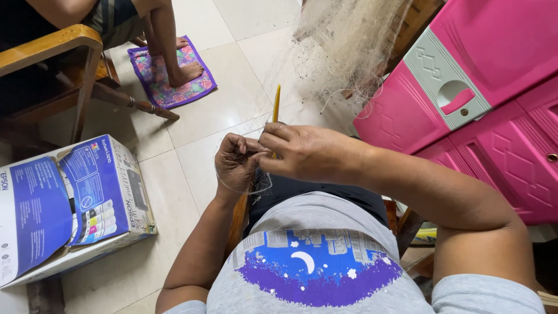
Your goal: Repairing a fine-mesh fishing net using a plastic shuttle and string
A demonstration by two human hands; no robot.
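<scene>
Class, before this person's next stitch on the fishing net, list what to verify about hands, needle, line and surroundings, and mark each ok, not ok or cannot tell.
1. Right hand grips the yellow netting needle: ok.
2. Left hand pinches the thin line: ok.
3. Needle tip points away from the body: ok.
4. Line loop free of tangles: cannot tell, too fine.
5. Fishing net hangs in reach ahead: ok.
6. Another person's foot on the floral mat lies apart from the net: ok.

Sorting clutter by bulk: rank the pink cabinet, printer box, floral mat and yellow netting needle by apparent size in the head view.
1. Pink cabinet, cropped by the frame.
2. Printer box: close rival, nearer the camera, so unsure.
3. Floral mat.
4. Yellow netting needle, partly hidden by the right hand.
</scene>
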